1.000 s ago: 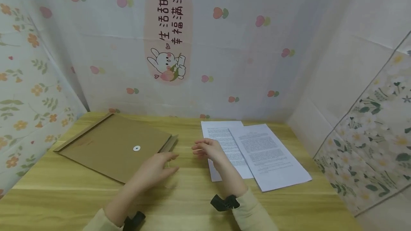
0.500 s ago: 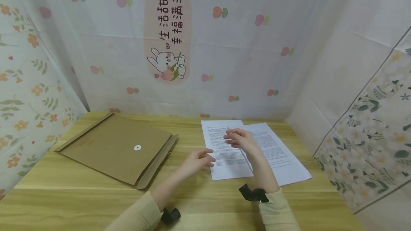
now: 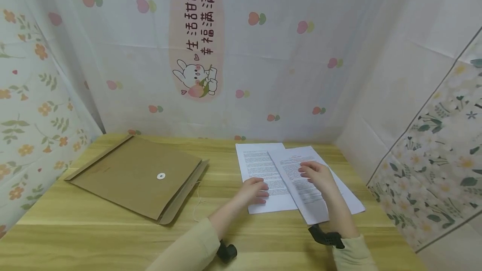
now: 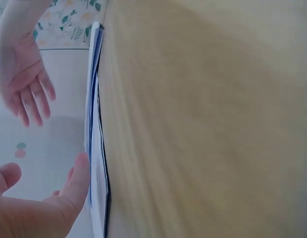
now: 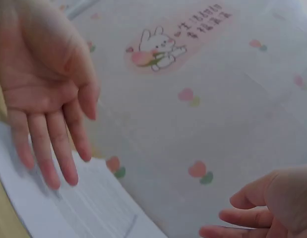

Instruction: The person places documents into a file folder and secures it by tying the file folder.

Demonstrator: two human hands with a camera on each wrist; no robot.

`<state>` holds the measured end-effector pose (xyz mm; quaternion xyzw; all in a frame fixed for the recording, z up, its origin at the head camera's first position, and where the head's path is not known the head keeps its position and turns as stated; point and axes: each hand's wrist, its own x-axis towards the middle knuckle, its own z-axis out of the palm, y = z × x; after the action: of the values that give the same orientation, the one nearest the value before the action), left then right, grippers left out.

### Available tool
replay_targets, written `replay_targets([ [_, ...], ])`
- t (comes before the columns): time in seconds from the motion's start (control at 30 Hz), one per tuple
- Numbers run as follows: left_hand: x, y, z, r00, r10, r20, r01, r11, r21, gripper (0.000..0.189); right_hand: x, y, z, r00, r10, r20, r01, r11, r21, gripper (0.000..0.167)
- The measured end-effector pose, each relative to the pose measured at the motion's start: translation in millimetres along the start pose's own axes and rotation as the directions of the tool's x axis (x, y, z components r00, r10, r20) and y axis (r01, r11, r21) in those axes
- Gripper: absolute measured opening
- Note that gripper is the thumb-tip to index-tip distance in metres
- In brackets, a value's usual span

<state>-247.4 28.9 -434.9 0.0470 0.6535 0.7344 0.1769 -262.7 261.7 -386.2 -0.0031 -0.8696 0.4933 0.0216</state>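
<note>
The hands are open, with relaxed fingers, and hold nothing. The left hand is at the left edge of the left papers; whether it touches, I cannot tell. The right hand is above the right papers, which partly overlap the left ones on the tabletop. Well to the left lies a brown envelope; behind hangs a printed cloth.
</note>
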Motion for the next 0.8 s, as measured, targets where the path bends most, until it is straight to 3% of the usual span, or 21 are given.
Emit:
replay_targets([
  [0.27, 14.7, -2.6, 12.7, 0.996, -0.082, 0.028, 0.086, 0.984, -0.156, 0.054, -1.1, 27, -39, 0.993, 0.093, -0.075, -0.103, 0.984, -0.146, 0.051],
  [0.53, 25.6, -8.0, 21.3, 0.992, -0.117, 0.052, 0.128, 0.942, -0.311, 0.056, 3.1, 60, -72, 0.986, 0.149, -0.076, -0.156, 0.982, -0.104, 0.057],
  [0.8, 36.9, -11.5, 28.0, 0.987, -0.144, 0.067, 0.159, 0.889, -0.430, 0.059, 4.6, 97, -89, 0.970, 0.226, -0.091, -0.234, 0.969, -0.078, 0.067],
])
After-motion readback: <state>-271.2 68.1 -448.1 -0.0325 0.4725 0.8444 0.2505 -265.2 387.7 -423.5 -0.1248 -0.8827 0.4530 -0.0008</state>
